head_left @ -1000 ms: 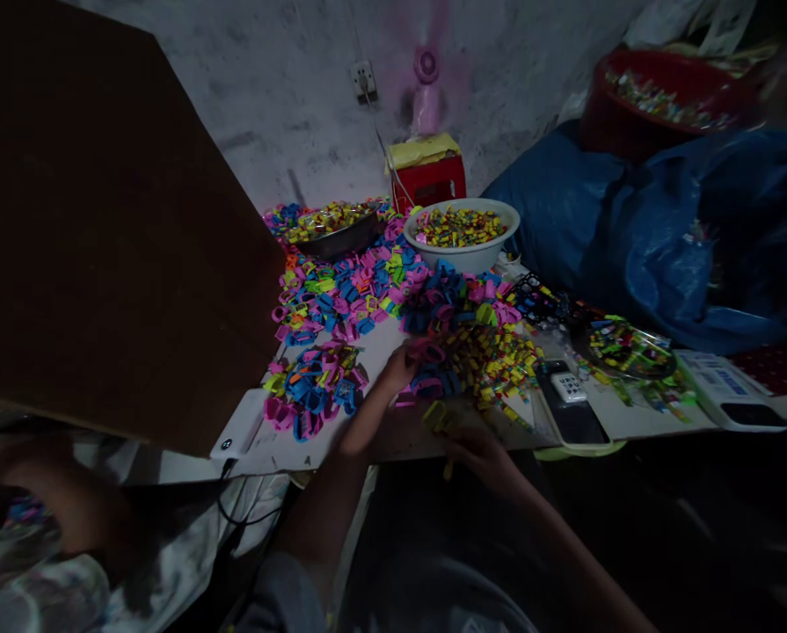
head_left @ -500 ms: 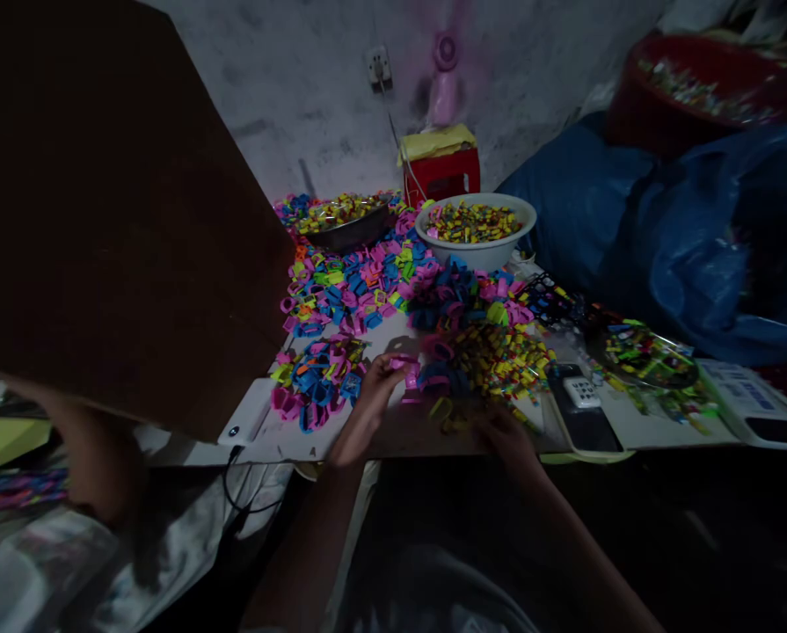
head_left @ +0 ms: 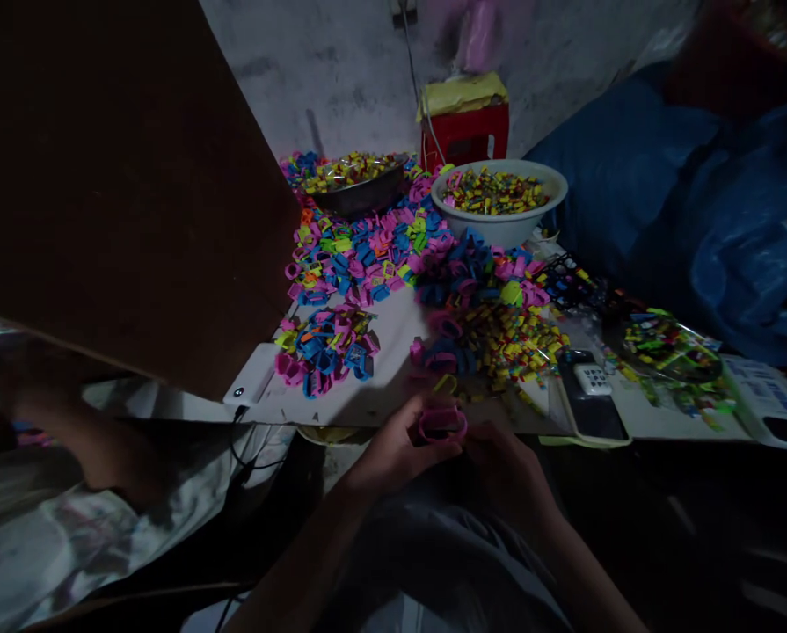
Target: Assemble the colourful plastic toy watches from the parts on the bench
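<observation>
My left hand [head_left: 403, 450] is closed on a pink plastic toy watch [head_left: 442, 424], a curved loop held just in front of the table edge. My right hand [head_left: 508, 462] is close beside it, fingers bent together at the loop's right side; what they pinch is too dark to make out. Just beyond lie a yellow-green loop [head_left: 444, 384] and a dark heap of pink and blue watches [head_left: 442, 352]. A pile of small yellow and red pieces [head_left: 521, 343] is to the right of them. Another heap of coloured watches [head_left: 327, 352] lies on the left.
A white basin [head_left: 499, 224] and a metal bowl [head_left: 360, 198] hold small yellow pieces. A phone [head_left: 594, 400] and a clear-lidded dish [head_left: 674, 347] are at right. A large cardboard sheet [head_left: 135, 202] blocks the left, with another person's arm [head_left: 96, 431] below it.
My left hand has brought the pink toy watch down and right, to the table edge. My right hand has come in from the pieces to meet it. The view has tilted downward.
</observation>
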`<state>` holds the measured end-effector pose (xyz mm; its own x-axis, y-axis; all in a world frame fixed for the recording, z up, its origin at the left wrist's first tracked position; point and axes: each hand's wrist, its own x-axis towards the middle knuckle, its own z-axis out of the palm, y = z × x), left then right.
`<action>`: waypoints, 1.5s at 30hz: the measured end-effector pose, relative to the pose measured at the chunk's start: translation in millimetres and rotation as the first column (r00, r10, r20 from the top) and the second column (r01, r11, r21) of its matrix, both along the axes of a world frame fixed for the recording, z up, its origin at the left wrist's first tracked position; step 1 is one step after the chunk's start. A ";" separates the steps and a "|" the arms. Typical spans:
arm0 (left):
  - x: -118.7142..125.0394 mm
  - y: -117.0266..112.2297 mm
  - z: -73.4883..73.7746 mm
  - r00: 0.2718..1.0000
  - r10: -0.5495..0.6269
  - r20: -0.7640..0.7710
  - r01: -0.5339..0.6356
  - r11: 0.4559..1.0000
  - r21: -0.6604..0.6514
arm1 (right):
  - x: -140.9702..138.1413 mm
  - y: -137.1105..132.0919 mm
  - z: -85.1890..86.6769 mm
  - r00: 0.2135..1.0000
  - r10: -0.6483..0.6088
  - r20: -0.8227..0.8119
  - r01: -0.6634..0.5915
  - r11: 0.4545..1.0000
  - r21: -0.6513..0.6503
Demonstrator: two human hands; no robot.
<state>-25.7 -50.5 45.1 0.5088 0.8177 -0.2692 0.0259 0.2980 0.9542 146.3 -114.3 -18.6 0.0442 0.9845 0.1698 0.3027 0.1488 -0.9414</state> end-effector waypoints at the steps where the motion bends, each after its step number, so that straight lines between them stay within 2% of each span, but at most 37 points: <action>1: -0.3 -1.1 2.6 1.000 0.005 -0.007 -0.005 1.000 0.020 | 1.8 -1.0 0.5 0.999 -0.031 -0.007 0.031 1.000 0.002; 4: -2.5 -3.2 11.5 0.998 0.031 -0.047 -0.027 0.996 0.085 | 7.4 -5.0 5.4 0.976 -0.076 -0.205 0.076 0.997 -0.008; 7: -3.9 -4.6 16.4 0.998 0.044 -0.043 -0.039 0.993 0.114 | 7.3 -9.0 17.3 0.851 0.022 -0.525 -0.042 0.999 -0.025; 9: -3.7 -5.0 15.5 0.998 0.029 0.046 -0.033 0.997 0.075 | 2.8 -10.4 25.6 0.797 0.090 -0.597 -0.134 0.991 -0.030; 13: -3.5 -5.6 8.9 0.969 0.066 0.240 -0.069 0.998 0.004 | -8.3 -12.1 31.7 0.856 0.168 -0.488 -0.209 0.978 -0.029; 17: -3.0 -9.2 7.2 0.944 0.034 0.329 -0.007 0.997 -0.083 | -6.4 -17.6 30.0 0.896 0.181 -0.405 -0.198 0.980 -0.002; 20: -0.3 -11.2 12.1 0.980 0.078 0.185 -0.066 0.995 -0.070 | 1.6 -21.3 31.7 0.957 0.102 -0.272 -0.099 0.995 0.025; 22: 1.7 -11.2 16.4 0.993 0.115 0.015 -0.116 0.992 0.045 | 5.4 -21.7 34.2 0.983 -0.007 -0.185 0.020 0.998 0.067; 25: 3.5 -11.2 21.7 0.988 0.099 -0.122 -0.077 0.981 0.179 | 6.5 -19.2 39.1 0.990 -0.142 -0.021 0.144 0.980 0.139; 28: 4.3 -12.8 25.0 0.975 0.078 -0.206 -0.027 0.971 0.238 | 4.5 -16.0 44.1 0.982 -0.159 0.106 0.137 0.973 0.186; 32: 4.9 -14.4 27.7 0.936 0.114 -0.333 0.020 0.927 0.374 | 2.3 -15.3 45.8 0.968 -0.197 0.153 0.155 0.956 0.249; 34: 5.4 -14.1 28.8 0.931 0.108 -0.349 0.037 0.922 0.386 | 2.0 -16.0 45.1 0.962 -0.228 0.147 0.185 0.948 0.259; 39: 6.9 -13.1 31.2 0.918 0.136 -0.372 0.024 0.918 0.395 | 1.9 -15.1 46.0 0.965 -0.196 0.176 0.130 0.936 0.328; 45: 6.0 -13.4 28.1 0.920 0.103 -0.377 0.061 0.915 0.399 | 1.4 -13.9 49.2 0.967 -0.213 0.138 0.148 0.915 0.375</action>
